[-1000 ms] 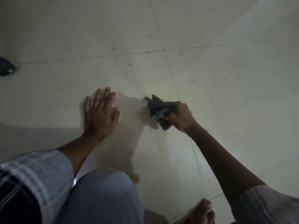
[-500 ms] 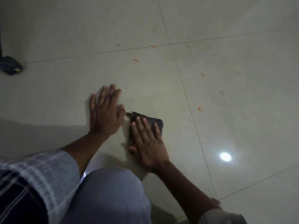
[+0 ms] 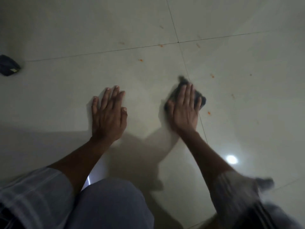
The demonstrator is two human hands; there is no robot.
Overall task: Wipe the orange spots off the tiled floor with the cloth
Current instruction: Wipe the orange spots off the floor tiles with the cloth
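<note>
My right hand (image 3: pixel 184 109) lies flat with straight fingers on a dark crumpled cloth (image 3: pixel 202 100), pressing it to the pale tiled floor (image 3: pixel 66 90) beside a grout line. The picture of it is motion-blurred. An orange spot (image 3: pixel 209 113) sits just right of the cloth. More orange spots lie farther out: one (image 3: pixel 212 76) up right, one (image 3: pixel 140 60) ahead between the hands, one (image 3: pixel 161 45) on the far grout line, and one (image 3: pixel 233 95) to the right. My left hand (image 3: pixel 109 111) rests flat on the floor, fingers spread, holding nothing.
A dark object (image 3: pixel 9 67) lies on the floor at the far left edge. My knee (image 3: pixel 109 205) in grey fabric fills the bottom centre. A bright light reflection (image 3: pixel 231 159) shines on the tile to the right of my right forearm.
My right hand has slid the cloth to the right, away from my left hand and up to the grout line; a second ago it gripped the cloth bunched. My left hand stays planted.
</note>
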